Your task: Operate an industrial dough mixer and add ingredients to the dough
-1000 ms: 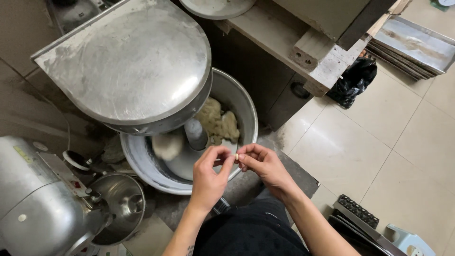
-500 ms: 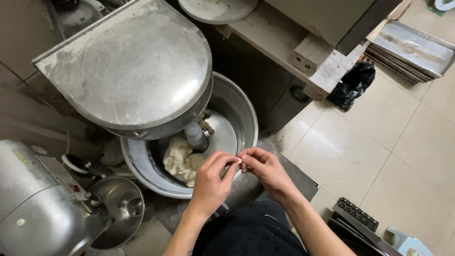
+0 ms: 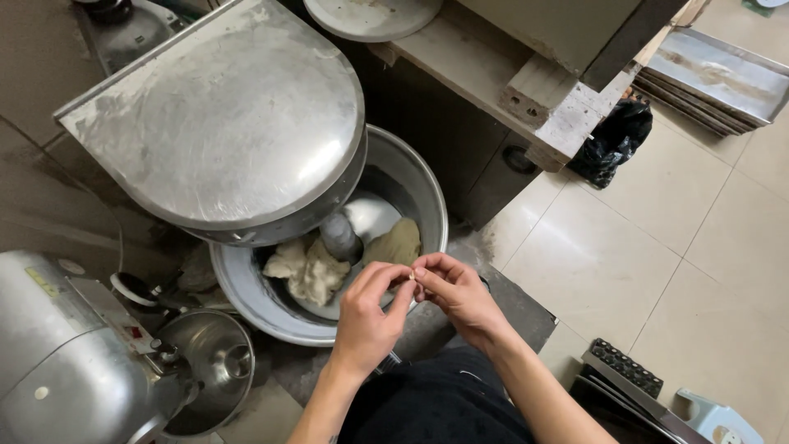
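Both hands meet above the rim of the mixing bowl (image 3: 427, 191). Left hand (image 3: 366, 316) and right hand (image 3: 460, 294) pinch one small dough bit (image 3: 412, 276) between fingertips, grip clamped on it. Dough mass (image 3: 308, 267) lies inside the bowl. Step looks like testing a sample; stretching it needs gentle, even pull.

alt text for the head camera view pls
Two bare hands, left hand and right hand, pinch a tiny bit of dough between them above a metal mixing bowl holding lumps of dough under a steel mixer cover.

Bakery kitchen: steel dough mixer (image 3: 246, 156), dough (image 3: 308, 267) in bowl (image 3: 411, 173), stacked baking trays (image 3: 715, 78).
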